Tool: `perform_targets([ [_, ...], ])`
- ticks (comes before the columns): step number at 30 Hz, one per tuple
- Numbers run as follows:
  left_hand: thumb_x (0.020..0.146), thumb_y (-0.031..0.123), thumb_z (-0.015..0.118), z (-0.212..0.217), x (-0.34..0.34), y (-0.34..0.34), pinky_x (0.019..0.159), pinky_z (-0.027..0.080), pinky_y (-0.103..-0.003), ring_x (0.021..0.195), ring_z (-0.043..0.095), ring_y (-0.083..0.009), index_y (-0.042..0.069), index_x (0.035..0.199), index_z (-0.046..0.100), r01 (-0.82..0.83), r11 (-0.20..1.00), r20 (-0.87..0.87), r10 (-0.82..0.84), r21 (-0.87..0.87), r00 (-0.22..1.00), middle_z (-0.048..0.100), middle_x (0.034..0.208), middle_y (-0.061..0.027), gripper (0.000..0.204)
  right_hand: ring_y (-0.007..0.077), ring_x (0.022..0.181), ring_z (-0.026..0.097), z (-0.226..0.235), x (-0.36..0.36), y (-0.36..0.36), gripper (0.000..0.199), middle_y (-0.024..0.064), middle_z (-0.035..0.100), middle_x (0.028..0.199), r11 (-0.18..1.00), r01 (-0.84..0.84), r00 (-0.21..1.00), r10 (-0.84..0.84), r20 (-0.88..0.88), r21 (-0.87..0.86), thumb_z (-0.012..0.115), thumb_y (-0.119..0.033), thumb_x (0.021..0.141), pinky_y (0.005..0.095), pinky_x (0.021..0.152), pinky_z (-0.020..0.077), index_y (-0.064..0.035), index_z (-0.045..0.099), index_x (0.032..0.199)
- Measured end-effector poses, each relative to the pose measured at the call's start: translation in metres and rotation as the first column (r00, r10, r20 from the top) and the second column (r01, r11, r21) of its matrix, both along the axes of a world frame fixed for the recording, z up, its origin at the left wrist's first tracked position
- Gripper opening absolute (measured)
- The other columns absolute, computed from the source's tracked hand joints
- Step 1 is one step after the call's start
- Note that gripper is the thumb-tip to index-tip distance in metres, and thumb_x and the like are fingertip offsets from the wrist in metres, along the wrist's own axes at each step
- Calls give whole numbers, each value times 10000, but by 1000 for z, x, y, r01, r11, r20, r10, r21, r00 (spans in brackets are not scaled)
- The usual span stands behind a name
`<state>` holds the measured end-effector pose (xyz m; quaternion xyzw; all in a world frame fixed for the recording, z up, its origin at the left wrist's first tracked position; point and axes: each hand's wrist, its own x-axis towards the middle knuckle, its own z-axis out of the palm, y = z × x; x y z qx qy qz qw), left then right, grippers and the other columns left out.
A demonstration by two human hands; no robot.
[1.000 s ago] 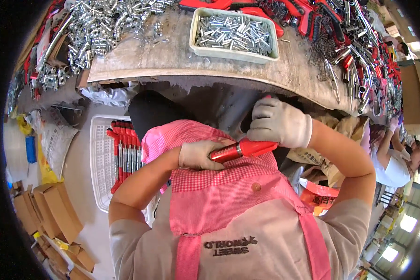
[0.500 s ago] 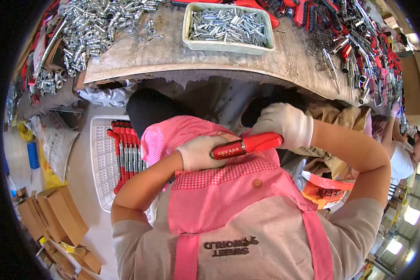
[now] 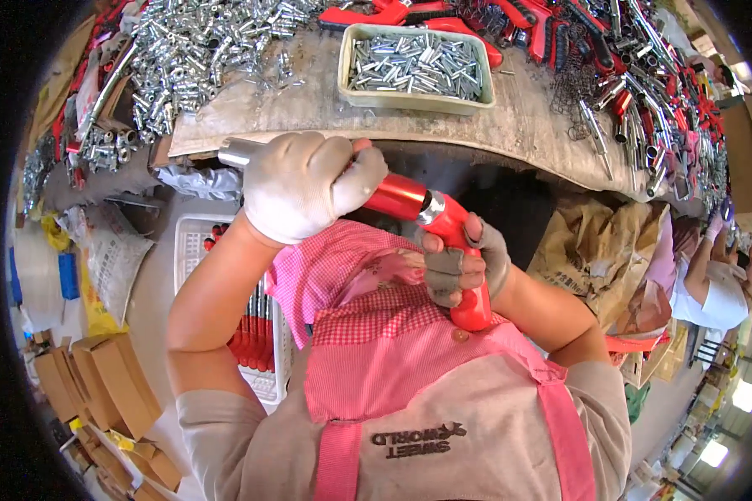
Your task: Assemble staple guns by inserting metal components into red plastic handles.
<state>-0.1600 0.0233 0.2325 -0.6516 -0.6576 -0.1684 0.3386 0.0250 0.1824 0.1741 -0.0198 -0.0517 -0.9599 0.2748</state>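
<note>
A red hand tool (image 3: 398, 198) of a kind I cannot make out is held between my hands, across my lap and tilted. It has a shiny red barrel, a silver collar and an angled red handle. My left hand (image 3: 305, 188), in a white glove, is closed round the barrel side. A bare steel tube end (image 3: 239, 152) sticks out beyond its fist. My right hand (image 3: 468, 267), gloved with bare fingertips and grey-stained, wraps round the red handle just below the collar. The part of the tool under my left palm is hidden.
Ahead, a worktable (image 3: 309, 117) bears a tray (image 3: 418, 102) of small metal pins, heaped metal fittings (image 3: 217, 54), and red handles and springs at the right. A white basket (image 3: 277, 359) of red tools stands left of my lap. Paper sacks (image 3: 589, 250) lie right; a co-worker (image 3: 710, 292) sits beyond.
My left hand has moved up and forward with the tool's barrel end, showing a steel tube. My right hand has come down nearer my body, gripping the handle, which now points toward me.
</note>
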Motion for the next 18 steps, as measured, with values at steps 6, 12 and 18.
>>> perform_targets([
  [6,699,245,700,-11,33,-2,711,505,-378,812,630,-340,74,1008,596,425,663,778,433,-617,455,645,873,-158,369,244,640,572,50,-11,64,152,59,601,738,-375,630,750,519,-409,680,606,-176,783,361,675,493,-86,608,905],
  [12,734,253,699,-93,68,0,722,477,-333,772,600,-189,46,1015,601,827,523,842,526,-207,-122,636,857,-110,363,209,740,530,50,-23,65,192,22,503,694,-25,940,-48,978,-205,-340,563,-229,631,362,810,460,-100,563,774],
  [18,760,230,670,-105,72,4,725,464,-298,769,561,-122,55,1046,604,904,407,744,644,-135,-179,631,851,-69,342,195,733,538,46,-15,68,185,10,516,709,-76,964,12,970,-242,-256,575,-223,631,394,774,463,-115,578,780],
])
